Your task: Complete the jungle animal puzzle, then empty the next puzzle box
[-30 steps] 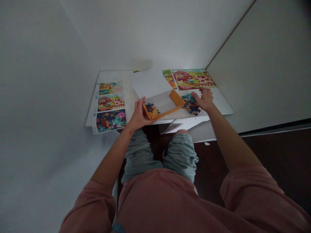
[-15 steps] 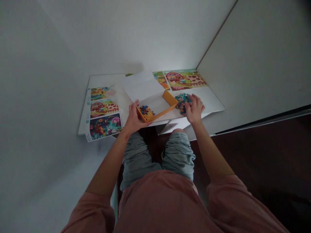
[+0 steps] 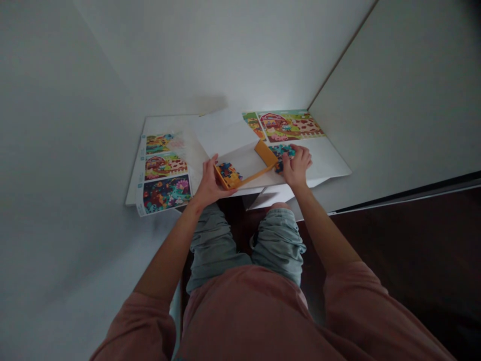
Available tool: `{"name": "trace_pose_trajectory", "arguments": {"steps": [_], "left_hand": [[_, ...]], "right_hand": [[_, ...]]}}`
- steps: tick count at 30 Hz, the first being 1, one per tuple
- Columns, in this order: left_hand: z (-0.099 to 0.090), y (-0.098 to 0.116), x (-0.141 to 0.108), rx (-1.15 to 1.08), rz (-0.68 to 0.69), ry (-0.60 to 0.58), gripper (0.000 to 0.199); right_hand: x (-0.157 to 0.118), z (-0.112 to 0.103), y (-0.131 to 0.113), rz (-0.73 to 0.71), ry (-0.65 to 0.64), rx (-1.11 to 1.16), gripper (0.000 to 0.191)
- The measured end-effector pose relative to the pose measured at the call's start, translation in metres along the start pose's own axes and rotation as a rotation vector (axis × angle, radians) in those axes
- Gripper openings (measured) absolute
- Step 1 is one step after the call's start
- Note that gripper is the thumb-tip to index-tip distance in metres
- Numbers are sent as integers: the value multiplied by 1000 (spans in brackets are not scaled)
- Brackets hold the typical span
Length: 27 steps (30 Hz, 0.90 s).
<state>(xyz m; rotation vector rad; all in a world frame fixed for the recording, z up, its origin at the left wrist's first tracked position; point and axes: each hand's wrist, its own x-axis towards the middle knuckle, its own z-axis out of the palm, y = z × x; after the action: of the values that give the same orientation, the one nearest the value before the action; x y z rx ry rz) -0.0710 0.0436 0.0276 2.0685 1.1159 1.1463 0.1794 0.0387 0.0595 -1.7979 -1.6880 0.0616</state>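
My left hand (image 3: 208, 181) grips the near left corner of an orange-yellow open box (image 3: 255, 175) with a white inside. Colourful jigsaw puzzle pieces (image 3: 229, 174) lie heaped in the box's left end. Just beyond the box's right end is a pile of teal and dark jigsaw pieces (image 3: 280, 152) on the white tabletop (image 3: 330, 158). My right hand (image 3: 298, 165) is closed around the right side of that pile, thumb and fingers curled on the pieces; its palm hides some of them. A white sheet or flap (image 3: 225, 134) stands behind the box.
A printed sheet with three pictures (image 3: 166, 173) overhangs the table's front left edge, with clear plastic (image 3: 180, 143) on its upper part. Farm-scene picture (image 3: 289, 125) lies at the back right. White walls (image 3: 210, 50) border the table; my knees (image 3: 280, 220) are close below its front edge.
My right hand has moved slightly left, inward over the teal pile, and its fingers have drawn in closer around the pieces. My left hand keeps its hold on the box. The view has shifted slightly.
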Motion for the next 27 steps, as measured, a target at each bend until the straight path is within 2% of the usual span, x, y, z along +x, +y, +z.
{"name": "trace_pose_trajectory", "arguments": {"steps": [2, 5, 6, 9, 12, 18, 22, 27], "left_hand": [[0, 0, 0, 12, 2, -2, 96], [0, 0, -2, 23, 9, -8, 95], [-1, 0, -2, 24, 15, -7, 95], [-3, 0, -2, 34, 35, -1, 95], [-4, -2, -2, 42, 40, 9, 96], [-4, -7, -5, 25, 44, 25, 97], [-4, -9, -6, 41, 37, 29, 99], [-4, -10, -5, 52, 29, 31, 99]], "right_hand": [[2, -5, -18, -122, -49, 40, 33], [7, 8, -48, -385, -364, 140, 32], [9, 18, -57, -419, -430, 154, 35], [14, 51, -75, -418, -580, 117, 43], [18, 75, -79, -371, -637, 133, 55], [30, 87, -74, -335, -869, 205, 56], [35, 90, -75, -381, -927, 174, 49], [27, 86, -79, -464, -735, 115, 48]]}}
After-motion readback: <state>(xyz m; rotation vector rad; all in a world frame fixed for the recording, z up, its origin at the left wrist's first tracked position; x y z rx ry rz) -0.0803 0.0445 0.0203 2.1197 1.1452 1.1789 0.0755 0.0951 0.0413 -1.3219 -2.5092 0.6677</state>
